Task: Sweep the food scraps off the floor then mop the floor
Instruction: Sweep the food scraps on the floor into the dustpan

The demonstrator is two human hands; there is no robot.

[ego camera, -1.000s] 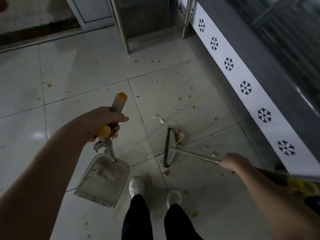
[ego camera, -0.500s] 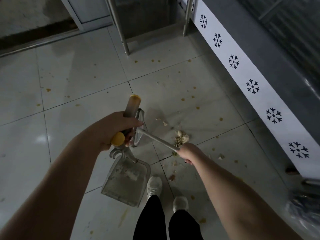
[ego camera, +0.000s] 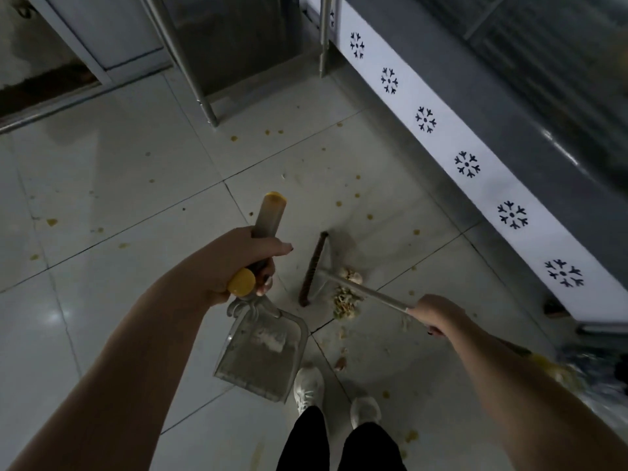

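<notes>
My left hand (ego camera: 238, 263) grips the grey, yellow-tipped handle of a metal dustpan (ego camera: 261, 355), whose pan hangs just above the tiles by my left shoe, with a few scraps inside. My right hand (ego camera: 433, 316) holds the thin metal shaft of a broom; its dark narrow head (ego camera: 313, 268) rests on the floor to the right of the dustpan handle. A heap of pale food scraps (ego camera: 346, 294) lies right behind the broom head, under the shaft. Small yellow bits (ego camera: 368, 216) dot the tiles further out.
A grey counter with a white snowflake-patterned base strip (ego camera: 465, 164) runs along the right. Two metal table legs (ego camera: 207, 110) stand on the floor ahead. My white shoes (ego camera: 307, 389) are at the bottom centre. A dim heap of things lies at the lower right (ego camera: 584, 372).
The broom head has swung right, away from the dustpan handle, back down onto the floor beside the scrap heap. My right hand moved right along with it. The dustpan stayed roughly put.
</notes>
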